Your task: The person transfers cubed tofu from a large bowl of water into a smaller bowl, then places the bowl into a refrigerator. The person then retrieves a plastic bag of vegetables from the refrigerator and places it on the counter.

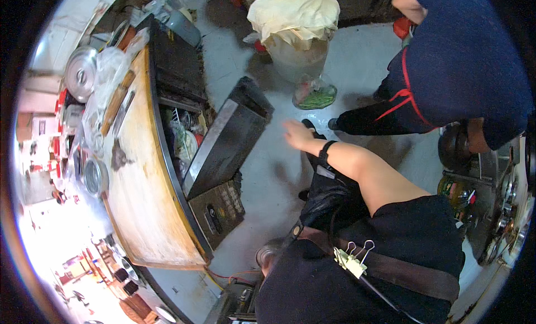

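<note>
My right hand reaches forward over the floor, blurred, with its fingers apart and nothing seen in them. A dark band is around that forearm. Left of the hand, a thick metal-edged door stands open from the under-counter cabinet. Bagged food shows inside the cabinet opening. At my left side, a small part of my left hand meets a round metal vessel. My dark shirt covers most of that hand, so its grip is hidden. A clear bag of green vegetables lies on the floor ahead.
A cloth-covered tub stands ahead. A co-worker in navy clothing is close at the right. On the wooden worktop at the left lie a rolling pin, a metal pot and a pot lid.
</note>
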The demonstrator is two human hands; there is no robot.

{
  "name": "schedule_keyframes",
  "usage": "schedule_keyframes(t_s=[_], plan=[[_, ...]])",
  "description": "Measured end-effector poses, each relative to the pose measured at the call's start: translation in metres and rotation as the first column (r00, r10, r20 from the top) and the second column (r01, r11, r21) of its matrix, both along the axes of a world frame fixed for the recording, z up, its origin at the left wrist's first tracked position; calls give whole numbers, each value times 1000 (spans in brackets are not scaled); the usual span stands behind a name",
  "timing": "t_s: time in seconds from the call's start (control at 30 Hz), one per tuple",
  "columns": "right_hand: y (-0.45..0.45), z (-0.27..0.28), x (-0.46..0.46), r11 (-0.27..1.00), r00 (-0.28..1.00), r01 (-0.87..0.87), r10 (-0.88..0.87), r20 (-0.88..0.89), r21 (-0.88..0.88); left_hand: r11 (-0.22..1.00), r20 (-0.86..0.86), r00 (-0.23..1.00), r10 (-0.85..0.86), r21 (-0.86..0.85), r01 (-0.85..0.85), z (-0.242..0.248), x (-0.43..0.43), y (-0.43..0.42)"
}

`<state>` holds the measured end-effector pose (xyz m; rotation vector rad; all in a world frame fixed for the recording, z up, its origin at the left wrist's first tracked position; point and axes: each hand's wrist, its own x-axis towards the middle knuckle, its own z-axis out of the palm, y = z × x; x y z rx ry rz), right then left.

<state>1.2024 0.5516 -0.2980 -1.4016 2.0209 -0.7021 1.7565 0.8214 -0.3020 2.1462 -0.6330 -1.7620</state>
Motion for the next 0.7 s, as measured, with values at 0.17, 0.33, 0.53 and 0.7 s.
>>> schedule_keyframes(t_s=[0.17, 0.33, 0.53, 0.7], plan=[[6, -127, -137, 805, 979, 191, -200, -46, 561, 981, 115, 993, 32, 185, -53, 43, -72, -65], [-54, -228, -262, 618, 976, 16, 160, -146, 786, 937, 229, 971, 70, 320, -143, 74, -162, -146], [-153, -301, -357, 512, 949, 281, -277, -154, 812, 876, 360, 928, 95, 412, -250, 96, -235, -196], [-191, -342, -388, 518, 940, 306, -300, -165, 799, 831, 446, 889, 107, 451, -326, 119, -274, -206]])
